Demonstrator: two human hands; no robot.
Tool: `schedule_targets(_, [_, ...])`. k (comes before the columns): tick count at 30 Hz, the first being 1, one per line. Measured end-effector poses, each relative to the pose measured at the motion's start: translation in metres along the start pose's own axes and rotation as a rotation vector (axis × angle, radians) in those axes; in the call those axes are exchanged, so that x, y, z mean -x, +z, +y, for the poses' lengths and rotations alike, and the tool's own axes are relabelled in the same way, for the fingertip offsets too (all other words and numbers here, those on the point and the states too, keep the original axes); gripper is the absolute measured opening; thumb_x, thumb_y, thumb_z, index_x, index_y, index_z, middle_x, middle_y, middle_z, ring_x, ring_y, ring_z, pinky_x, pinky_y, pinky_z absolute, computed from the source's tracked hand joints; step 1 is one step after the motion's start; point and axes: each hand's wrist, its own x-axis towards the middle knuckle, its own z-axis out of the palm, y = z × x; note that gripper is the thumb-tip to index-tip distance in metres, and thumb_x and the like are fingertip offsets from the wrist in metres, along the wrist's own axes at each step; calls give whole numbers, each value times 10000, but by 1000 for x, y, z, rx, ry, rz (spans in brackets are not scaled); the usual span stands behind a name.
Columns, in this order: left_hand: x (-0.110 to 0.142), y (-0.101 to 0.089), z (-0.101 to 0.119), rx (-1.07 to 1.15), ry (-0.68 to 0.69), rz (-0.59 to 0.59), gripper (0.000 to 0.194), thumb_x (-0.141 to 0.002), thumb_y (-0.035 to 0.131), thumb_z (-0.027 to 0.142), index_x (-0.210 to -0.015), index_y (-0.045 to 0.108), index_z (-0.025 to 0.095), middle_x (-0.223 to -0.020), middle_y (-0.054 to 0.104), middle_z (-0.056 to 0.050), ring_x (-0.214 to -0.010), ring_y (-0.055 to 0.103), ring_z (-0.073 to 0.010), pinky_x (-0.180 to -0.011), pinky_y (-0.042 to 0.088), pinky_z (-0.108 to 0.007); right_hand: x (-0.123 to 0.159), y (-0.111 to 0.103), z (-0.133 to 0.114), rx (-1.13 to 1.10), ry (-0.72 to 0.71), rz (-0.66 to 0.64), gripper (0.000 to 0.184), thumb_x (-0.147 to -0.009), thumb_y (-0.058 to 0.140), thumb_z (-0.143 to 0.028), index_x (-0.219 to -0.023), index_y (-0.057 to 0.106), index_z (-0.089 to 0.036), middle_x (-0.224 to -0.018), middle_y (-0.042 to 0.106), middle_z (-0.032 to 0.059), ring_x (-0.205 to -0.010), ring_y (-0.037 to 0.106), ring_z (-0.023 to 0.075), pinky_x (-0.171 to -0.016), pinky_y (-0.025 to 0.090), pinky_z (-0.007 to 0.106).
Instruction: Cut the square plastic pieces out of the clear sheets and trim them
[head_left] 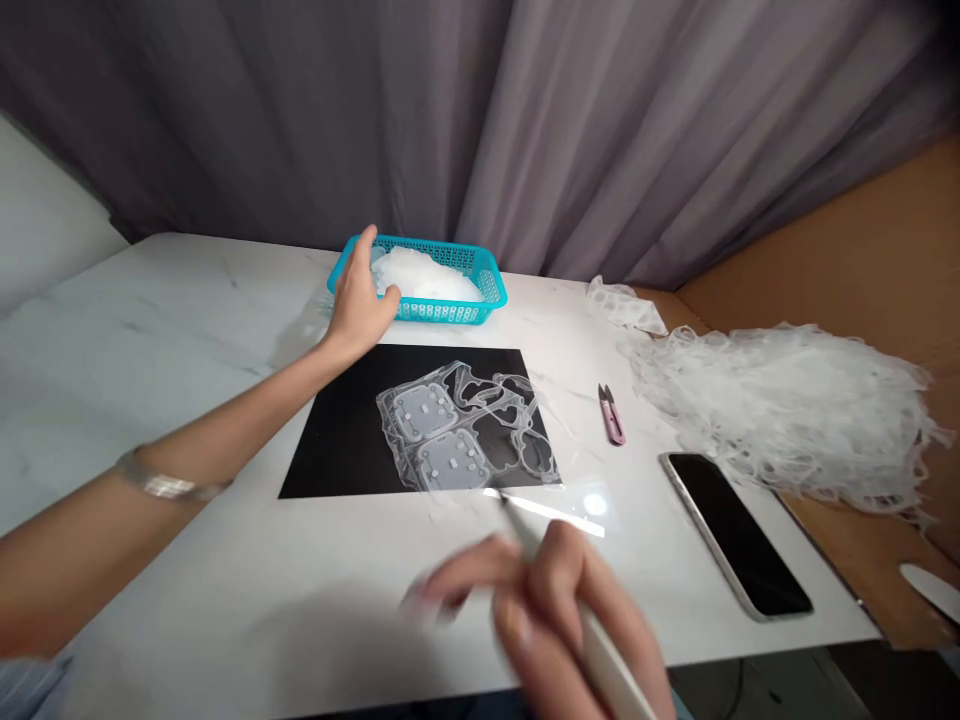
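My left hand (360,305) reaches over the left end of a turquoise plastic basket (491,290), its thumb and fingers spread apart. Inside the basket is a heap of white translucent pieces (427,275). In the foreground my right hand (555,610), partly blurred, grips a white pen-shaped tool (611,650) with a dark pointed tip. Just beyond that tip, a clear thin sheet with cut-out openings (517,405) and two greyish rounded panels (426,412) lies on a black mat (337,430). The sheet's near edge overhangs the mat.
Small pink-handled thread snips (611,415) lie right of the mat. Nearer is a phone (735,535), screen up. A big pile of translucent scraps (795,410) fills the right side by a brown cardboard panel (862,240). Grey curtains (420,110) hang behind the white table (187,330).
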Motion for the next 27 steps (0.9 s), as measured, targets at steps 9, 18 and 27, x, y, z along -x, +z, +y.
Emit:
schedule_targets(9, [122,-32,26,-163,357,-877,487,-1006,409,366,-1452,483,186,-1523,483,-62,-1422,426,-209,-1233,241,-429,-93,-49,-24,876,62,-168,206,-1004,344,-281,-820,254,-268,-699,467,-28,-598,503,153,-583,397,251])
schedule_targets(18, [101,-17,7,-431,276,-848,575,-1040,305,408,-1550,305,142,-1638,206,-162,-1526,158,-290,-1211,169,-554,-159,-81,11,1172,-42,-10,155,-1002,375,-359,-912,410,-237,-717,546,27,-582,494,203,-580,339,319])
schedule_targets(27, [149,-51,20,-333,630,-655,432,-1030,373,282,-1340,583,65,-1415,582,-160,-1346,524,-241,-1173,372,-363,-144,-24,-14,572,-26,206,443,-1013,357,-520,-1309,532,-241,-895,677,57,-735,665,195,-671,521,347])
